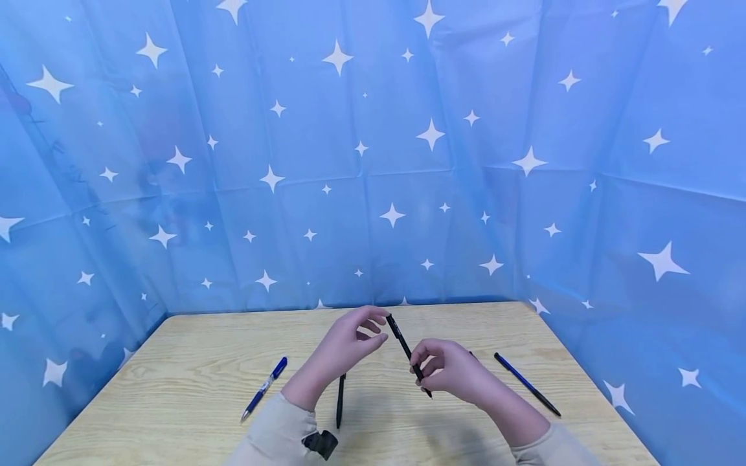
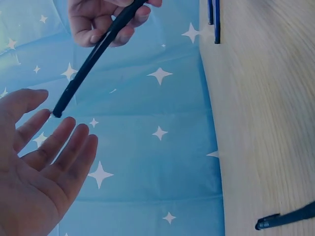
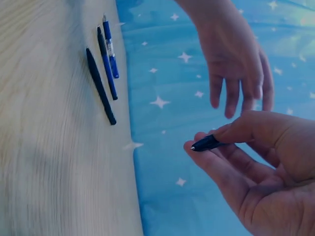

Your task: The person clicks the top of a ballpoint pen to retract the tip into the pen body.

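My right hand [image 1: 451, 372] pinches a slim black pen [image 1: 401, 338] near its writing tip, between thumb and fingers. The pen slants above the table, its clip end up and to the left. At that upper end is my left hand [image 1: 350, 340], fingers loosely extended. In the left wrist view the index fingertip of the left hand [image 2: 39, 167] seems to touch the end of the pen [image 2: 91, 61]. The pen's pointed tip [image 3: 204, 143] sticks out past the right fingers in the right wrist view.
On the wooden table [image 1: 198, 369] lie a blue-and-clear pen [image 1: 265, 388] at left, a black pen [image 1: 340, 401] beside my left forearm, and a blue pen [image 1: 527, 384] at right. The right wrist view also shows a dark blue pen [image 3: 107, 64]. A starry blue curtain [image 1: 361, 162] surrounds the table.
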`<state>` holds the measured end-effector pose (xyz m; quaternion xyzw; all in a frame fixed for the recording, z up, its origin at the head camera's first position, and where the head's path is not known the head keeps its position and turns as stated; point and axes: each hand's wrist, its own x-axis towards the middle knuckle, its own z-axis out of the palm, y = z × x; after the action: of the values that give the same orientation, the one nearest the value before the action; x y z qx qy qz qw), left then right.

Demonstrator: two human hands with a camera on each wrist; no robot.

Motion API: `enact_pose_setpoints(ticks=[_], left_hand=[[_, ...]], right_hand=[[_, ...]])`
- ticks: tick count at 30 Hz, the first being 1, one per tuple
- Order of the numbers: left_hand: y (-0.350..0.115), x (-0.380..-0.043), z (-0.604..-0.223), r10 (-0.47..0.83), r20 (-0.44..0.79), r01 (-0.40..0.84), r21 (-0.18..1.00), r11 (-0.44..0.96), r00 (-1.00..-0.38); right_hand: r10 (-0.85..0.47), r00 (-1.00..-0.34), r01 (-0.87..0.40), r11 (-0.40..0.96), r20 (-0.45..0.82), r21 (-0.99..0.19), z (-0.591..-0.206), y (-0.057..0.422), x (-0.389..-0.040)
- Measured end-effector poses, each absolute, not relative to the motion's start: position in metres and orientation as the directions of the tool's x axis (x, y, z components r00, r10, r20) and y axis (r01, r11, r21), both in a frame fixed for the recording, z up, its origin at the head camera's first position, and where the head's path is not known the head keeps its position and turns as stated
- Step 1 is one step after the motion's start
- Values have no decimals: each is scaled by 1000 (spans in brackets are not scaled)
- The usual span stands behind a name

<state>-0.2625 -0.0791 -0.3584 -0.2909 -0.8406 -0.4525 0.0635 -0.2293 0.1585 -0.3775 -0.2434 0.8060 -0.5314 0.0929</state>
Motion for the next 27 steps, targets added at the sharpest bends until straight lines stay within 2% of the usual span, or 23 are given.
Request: enact_pose_setpoints(ticks=[10,19,27], left_hand=[[-73,-260,-348,325,410,507,800,320,-852],[-66,-259,-342,285,382,443,875,193,-879],[-61,-253,-339,288,369,400,915,56,-884]], right_hand=[[-441,-887,-287,292,137,-912,-371,143,-225],[-324,-935,-204,151,147,-967,-379,128,-225],[-256,-950,-197,52,178,-979,-385,116,-226]])
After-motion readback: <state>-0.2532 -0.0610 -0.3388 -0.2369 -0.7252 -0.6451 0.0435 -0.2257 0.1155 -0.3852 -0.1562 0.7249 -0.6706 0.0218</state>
